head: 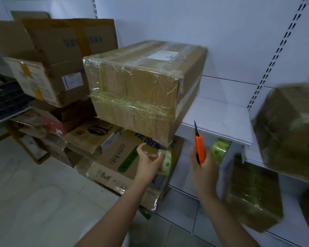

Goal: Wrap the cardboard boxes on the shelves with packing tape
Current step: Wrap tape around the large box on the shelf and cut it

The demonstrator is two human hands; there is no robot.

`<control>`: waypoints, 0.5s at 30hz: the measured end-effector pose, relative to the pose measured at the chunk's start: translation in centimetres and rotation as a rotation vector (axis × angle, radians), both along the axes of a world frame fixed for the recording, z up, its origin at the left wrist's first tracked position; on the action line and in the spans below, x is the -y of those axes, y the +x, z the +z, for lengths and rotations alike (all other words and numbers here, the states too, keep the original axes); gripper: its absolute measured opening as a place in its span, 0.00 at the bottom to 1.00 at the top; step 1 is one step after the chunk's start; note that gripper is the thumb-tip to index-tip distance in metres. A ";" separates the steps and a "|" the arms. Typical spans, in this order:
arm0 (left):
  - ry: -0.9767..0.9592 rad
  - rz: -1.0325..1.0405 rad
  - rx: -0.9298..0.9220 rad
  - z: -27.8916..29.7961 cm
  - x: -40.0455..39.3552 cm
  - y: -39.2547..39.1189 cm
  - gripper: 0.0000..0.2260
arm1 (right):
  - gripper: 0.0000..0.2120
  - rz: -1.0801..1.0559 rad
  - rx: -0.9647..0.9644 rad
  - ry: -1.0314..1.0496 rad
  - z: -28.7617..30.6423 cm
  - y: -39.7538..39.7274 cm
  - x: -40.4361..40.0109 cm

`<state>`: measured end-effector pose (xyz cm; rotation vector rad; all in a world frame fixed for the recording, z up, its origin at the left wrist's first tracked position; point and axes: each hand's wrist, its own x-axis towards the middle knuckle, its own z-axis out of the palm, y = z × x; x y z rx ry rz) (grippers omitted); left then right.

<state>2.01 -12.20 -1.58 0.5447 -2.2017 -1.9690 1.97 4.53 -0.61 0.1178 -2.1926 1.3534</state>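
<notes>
Although its front end and middle already carry shiny bands of clear film, the big cardboard box (139, 90) on the white shelf (219, 122) is the piece in hand: it sits with its near corner jutting past the shelf edge, above a jumble of flattened and printed cartons (114, 157) lower down. It looks stiff-sided and bulky, probably heavy enough that it is better turned on the shelf than lifted; the taped faces are likely slick, so I would hold it by the bare cardboard edges or under the overhanging corner. The left hand (148, 163) is just below that corner, fingers curled around a roll of greenish packing tape (166, 163), thumb raised toward the box's bottom edge; whether a strip runs from the roll to the box I cannot tell. The right hand (202, 166) grips an orange utility knife (199, 148) upright, its dark blade pointing up in front of the shelf lip, apart from the box. My guess is that a band is about to be cut free, and the thin tape will cling and wrinkle if it goes slack, so it wants tension while the blade meets it. A second roll of tape (219, 148) lies tucked under the shelf, just right of the knife. Farther right, two wrapped boxes (289, 125) (253, 196) show, one high and blurred, one lower down. To the left, plain brown boxes (61, 56) stand stacked against the wall, beside a dark crate (5, 97).
</notes>
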 end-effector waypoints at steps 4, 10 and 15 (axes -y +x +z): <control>0.054 -0.128 -0.016 -1.5 -1.7 -1.0 0.37 | 0.19 0.005 0.019 0.270 0.4 3.1 -1.5; 0.042 -0.096 0.059 -0.5 -3.2 -1.6 0.16 | 0.41 0.063 -0.107 0.470 9.2 0.2 3.0; 0.275 -0.123 0.017 0.2 -3.1 -0.4 0.12 | 0.27 0.076 -0.034 0.619 12.1 0.2 3.6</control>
